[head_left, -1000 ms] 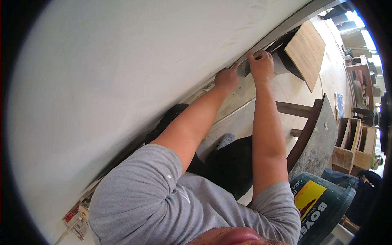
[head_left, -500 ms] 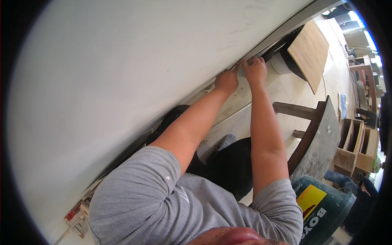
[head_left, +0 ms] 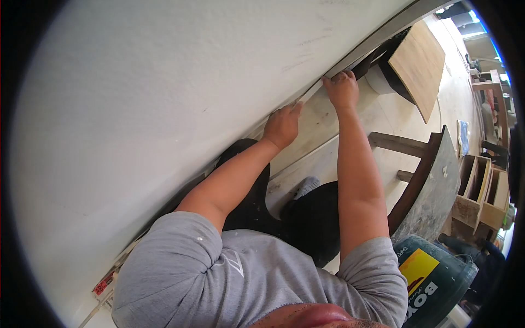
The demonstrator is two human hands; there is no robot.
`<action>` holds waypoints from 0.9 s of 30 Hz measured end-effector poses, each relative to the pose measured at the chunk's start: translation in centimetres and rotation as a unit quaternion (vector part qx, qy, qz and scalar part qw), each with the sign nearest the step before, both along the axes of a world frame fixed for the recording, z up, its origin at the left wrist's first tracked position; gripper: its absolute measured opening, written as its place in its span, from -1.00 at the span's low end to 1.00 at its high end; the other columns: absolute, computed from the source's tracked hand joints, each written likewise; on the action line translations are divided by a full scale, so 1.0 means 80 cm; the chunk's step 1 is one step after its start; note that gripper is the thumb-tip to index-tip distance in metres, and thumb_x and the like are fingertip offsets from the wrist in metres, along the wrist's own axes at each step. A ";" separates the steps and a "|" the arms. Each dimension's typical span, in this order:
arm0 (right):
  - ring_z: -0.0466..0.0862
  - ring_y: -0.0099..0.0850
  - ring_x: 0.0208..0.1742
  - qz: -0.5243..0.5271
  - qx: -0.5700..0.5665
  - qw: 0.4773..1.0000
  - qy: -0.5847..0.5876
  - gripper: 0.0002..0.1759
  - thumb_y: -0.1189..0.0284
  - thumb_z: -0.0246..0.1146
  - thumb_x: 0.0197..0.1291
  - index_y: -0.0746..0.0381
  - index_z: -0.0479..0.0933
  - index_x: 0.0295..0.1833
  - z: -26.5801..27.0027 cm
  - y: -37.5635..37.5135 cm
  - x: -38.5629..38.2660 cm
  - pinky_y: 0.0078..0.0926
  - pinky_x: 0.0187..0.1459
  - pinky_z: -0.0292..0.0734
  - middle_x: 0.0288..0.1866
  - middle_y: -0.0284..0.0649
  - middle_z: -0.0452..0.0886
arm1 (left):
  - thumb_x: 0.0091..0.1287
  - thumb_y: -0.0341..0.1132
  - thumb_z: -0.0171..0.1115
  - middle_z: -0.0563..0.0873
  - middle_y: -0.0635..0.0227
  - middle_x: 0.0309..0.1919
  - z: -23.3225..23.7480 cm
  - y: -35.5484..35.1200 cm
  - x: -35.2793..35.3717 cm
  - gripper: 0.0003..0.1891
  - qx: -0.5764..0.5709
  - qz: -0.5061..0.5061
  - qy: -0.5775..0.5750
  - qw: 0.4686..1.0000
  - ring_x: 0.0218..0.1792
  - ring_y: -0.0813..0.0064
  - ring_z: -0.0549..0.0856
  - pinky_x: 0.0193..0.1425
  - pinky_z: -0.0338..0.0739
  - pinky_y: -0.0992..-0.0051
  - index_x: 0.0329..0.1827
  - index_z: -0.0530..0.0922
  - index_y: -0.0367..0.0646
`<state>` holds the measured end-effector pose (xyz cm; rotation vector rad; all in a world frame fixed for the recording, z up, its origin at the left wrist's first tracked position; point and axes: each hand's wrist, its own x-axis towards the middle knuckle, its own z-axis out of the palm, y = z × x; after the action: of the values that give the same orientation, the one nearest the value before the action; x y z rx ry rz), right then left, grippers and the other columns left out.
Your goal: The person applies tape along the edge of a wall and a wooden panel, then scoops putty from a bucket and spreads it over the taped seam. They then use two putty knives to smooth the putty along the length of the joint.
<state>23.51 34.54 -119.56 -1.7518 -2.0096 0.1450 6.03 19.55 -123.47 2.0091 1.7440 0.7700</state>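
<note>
A large white panel fills the left and upper view, its long lower edge running diagonally up to the right. At this edge my left hand rests with one finger stretched along it. Farther up the edge, my right hand has its thumb and fingers closed at the rim, and what lies between them is too small to make out. A thin pale strip shows along the edge between the two hands. The underside of the panel is hidden.
A wooden board lies on a dark and white container at the upper right. Right of my arm stands a worn stool, with a green bucket below it. Wooden boxes and part of another person are at the far right.
My left hand has slid down and left along the panel edge, away from my right hand. My right hand stays at nearly the same place.
</note>
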 end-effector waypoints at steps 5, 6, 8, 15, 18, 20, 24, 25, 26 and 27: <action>0.64 -0.09 0.10 -0.017 0.011 0.999 -0.039 -0.56 0.10 0.49 -0.01 0.26 0.70 -0.22 -0.003 -0.003 -0.003 -0.19 0.12 0.57 0.01 -0.07 0.67 | 0.40 -0.36 0.07 0.68 0.03 -0.20 -0.046 0.028 0.018 -0.45 -0.074 0.013 0.083 0.994 -0.19 -0.04 0.70 -0.04 0.63 0.07 0.50 0.42 -0.07; 0.64 -0.09 0.09 -0.026 0.028 0.999 -0.037 -0.56 0.09 0.49 -0.01 0.26 0.70 -0.23 -0.012 0.001 0.000 -0.19 0.12 0.57 0.00 -0.07 0.67 | 0.41 -0.36 0.05 0.69 0.00 -0.20 -0.054 0.040 0.023 -0.45 -0.081 0.010 0.081 0.993 -0.18 -0.05 0.70 -0.03 0.63 0.06 0.50 0.42 -0.08; 0.64 -0.08 0.09 -0.026 -0.001 0.999 -0.028 -0.56 0.09 0.49 0.00 0.25 0.70 -0.22 0.002 -0.003 -0.004 -0.16 0.12 0.57 -0.01 -0.06 0.67 | 0.42 -0.36 0.01 0.71 -0.06 -0.19 -0.068 0.058 0.034 -0.46 -0.097 0.002 0.078 0.992 -0.16 -0.08 0.71 -0.01 0.63 0.04 0.50 0.42 -0.09; 0.65 -0.12 0.07 -0.028 0.030 0.999 -0.022 -0.58 0.07 0.49 0.01 0.25 0.68 -0.35 -0.002 -0.005 -0.006 -0.19 0.09 0.57 -0.10 -0.10 0.68 | 0.46 -0.34 -0.07 0.72 -0.18 -0.10 -0.061 0.087 0.050 -0.47 -0.159 0.005 0.015 0.987 -0.05 -0.14 0.72 0.11 0.60 -0.02 0.51 0.41 -0.05; 0.64 -0.08 0.08 -0.026 0.012 0.999 -0.027 -0.59 0.09 0.49 0.00 0.23 0.69 -0.25 -0.001 -0.005 -0.005 -0.15 0.11 0.57 -0.03 -0.09 0.65 | 0.48 -0.33 -0.08 0.72 -0.20 -0.08 -0.058 0.094 0.054 -0.48 -0.167 0.008 0.010 0.986 -0.02 -0.16 0.72 0.15 0.58 -0.03 0.52 0.40 -0.03; 0.64 -0.08 0.07 -0.027 0.007 0.999 -0.019 -0.60 0.10 0.49 0.00 0.23 0.69 -0.27 0.003 -0.007 -0.007 -0.15 0.10 0.58 -0.04 -0.10 0.64 | 0.49 -0.32 -0.09 0.72 -0.22 -0.06 -0.059 0.099 0.056 -0.48 -0.183 0.006 0.013 0.983 0.00 -0.18 0.72 0.17 0.58 -0.04 0.53 0.39 -0.02; 0.64 -0.09 0.05 -0.028 0.006 0.999 -0.018 -0.61 0.10 0.49 0.00 0.23 0.67 -0.30 0.001 -0.007 -0.006 -0.15 0.07 0.58 -0.07 -0.13 0.64 | 0.50 -0.31 -0.09 0.71 -0.25 -0.04 -0.068 0.104 0.061 -0.48 -0.158 0.020 0.030 0.987 0.02 -0.18 0.71 0.19 0.56 -0.04 0.53 0.39 -0.01; 0.64 -0.09 0.04 -0.027 0.007 0.999 -0.019 -0.61 0.11 0.49 0.00 0.23 0.67 -0.31 0.000 -0.006 -0.006 -0.15 0.07 0.58 -0.07 -0.13 0.64 | 0.50 -0.30 -0.08 0.71 -0.26 -0.04 -0.069 0.104 0.063 -0.49 -0.151 0.024 0.034 0.988 0.03 -0.18 0.71 0.20 0.56 -0.04 0.53 0.39 -0.01; 0.64 -0.09 0.03 -0.026 0.007 0.999 -0.019 -0.62 0.11 0.49 0.00 0.22 0.67 -0.32 -0.001 -0.006 -0.006 -0.15 0.06 0.58 -0.08 -0.13 0.64 | 0.51 -0.30 -0.08 0.71 -0.26 -0.03 -0.070 0.105 0.064 -0.49 -0.144 0.029 0.038 0.988 0.03 -0.19 0.71 0.20 0.56 -0.04 0.53 0.39 -0.01; 0.64 -0.09 0.03 -0.026 0.008 0.999 -0.020 -0.62 0.11 0.49 0.00 0.22 0.66 -0.32 -0.001 -0.005 -0.005 -0.15 0.06 0.58 -0.08 -0.13 0.63 | 0.51 -0.30 -0.08 0.71 -0.26 -0.03 -0.071 0.106 0.064 -0.49 -0.160 0.028 0.030 0.986 0.04 -0.19 0.71 0.21 0.55 -0.04 0.53 0.39 0.00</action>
<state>23.10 34.10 -119.68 -1.8081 -1.9863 0.0786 11.15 27.99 -129.12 1.7894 1.8316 0.4160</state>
